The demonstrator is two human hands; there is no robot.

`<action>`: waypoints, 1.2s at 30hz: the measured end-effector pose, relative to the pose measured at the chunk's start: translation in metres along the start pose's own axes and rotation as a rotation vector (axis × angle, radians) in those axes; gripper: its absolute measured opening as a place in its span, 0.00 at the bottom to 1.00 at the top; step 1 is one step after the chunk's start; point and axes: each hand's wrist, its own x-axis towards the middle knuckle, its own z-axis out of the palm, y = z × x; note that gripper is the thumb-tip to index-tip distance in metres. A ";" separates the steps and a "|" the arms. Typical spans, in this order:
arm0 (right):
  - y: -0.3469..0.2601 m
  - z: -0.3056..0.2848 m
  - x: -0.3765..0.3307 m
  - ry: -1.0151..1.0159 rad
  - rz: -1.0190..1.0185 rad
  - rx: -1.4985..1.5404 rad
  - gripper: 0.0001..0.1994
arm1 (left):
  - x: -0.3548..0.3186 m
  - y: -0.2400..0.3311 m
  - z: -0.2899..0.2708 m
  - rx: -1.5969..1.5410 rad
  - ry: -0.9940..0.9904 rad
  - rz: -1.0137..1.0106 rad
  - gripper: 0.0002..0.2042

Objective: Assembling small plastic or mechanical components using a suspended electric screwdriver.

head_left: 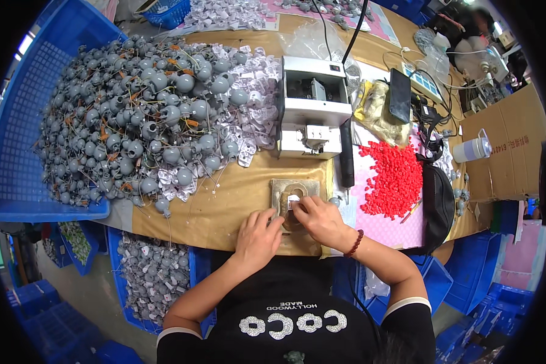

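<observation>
In front of me on the table lies a squarish fixture block (276, 189) with a rounded recess. A small white plastic part (293, 199) sits in it. My right hand (321, 223), a dark red bead bracelet on its wrist, reaches over the block with its fingers pinched at the white part. At the block's left edge rests my left hand (258, 240), its fingers loosely bent and slightly apart, with nothing visible in them. The fingers partly cover the recess. Just behind the block stands a white bench machine (314, 112); a black screwdriver-like tool (346, 155) is beside it.
Grey ball-shaped parts with wires (133, 121) heap out of a blue crate (48, 208) at left, beside white plastic pieces (255, 97). On the right are red caps (391, 182), a black pouch (437, 203), a phone (400, 96) and a white cup (472, 148). More blue crates stand below.
</observation>
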 end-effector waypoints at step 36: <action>0.046 -0.001 -0.016 0.376 0.768 2.014 0.15 | 0.027 -0.007 0.032 0.216 0.055 0.152 0.24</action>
